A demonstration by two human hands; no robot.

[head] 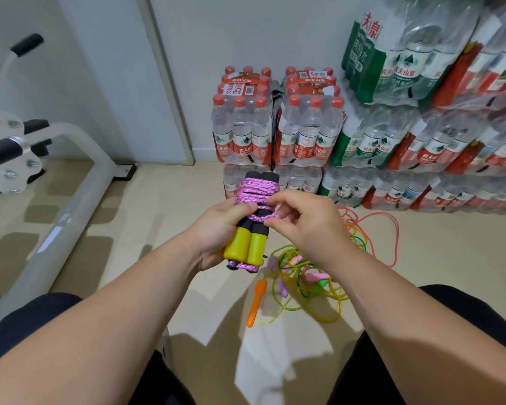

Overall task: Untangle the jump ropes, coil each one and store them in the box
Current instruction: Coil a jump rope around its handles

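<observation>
Pink rope (254, 191) is wound around paired handles (256, 244), held just above and left of the tangled ropes (304, 276) on the floor (146, 229). Left hand (216, 229) grips the handles; right hand (304, 220) pinches a rope loop. Water bottles (304, 127) stack beyond the tangled ropes. Handles point away, yellow ends nearest the person.
</observation>
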